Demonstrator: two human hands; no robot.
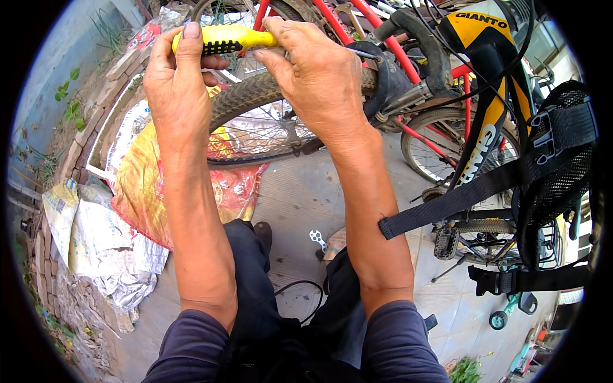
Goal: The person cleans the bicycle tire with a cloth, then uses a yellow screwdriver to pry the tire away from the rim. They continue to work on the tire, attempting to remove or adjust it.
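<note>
Both hands on the yellow tool, over the tyre

My left hand (pixel 175 76) grips the ribbed end of the yellow tool (pixel 223 40), thumb along its top; my right hand (pixel 316 76) pinches its other end. I hold it just above the tyre (pixel 246 96) of the red bike (pixel 408 64). The tyre sits on its rim, so I judge the wheel work barely begun. A small wrench (pixel 317 239) lies on the pavement (pixel 300 191) by my knees.
</note>
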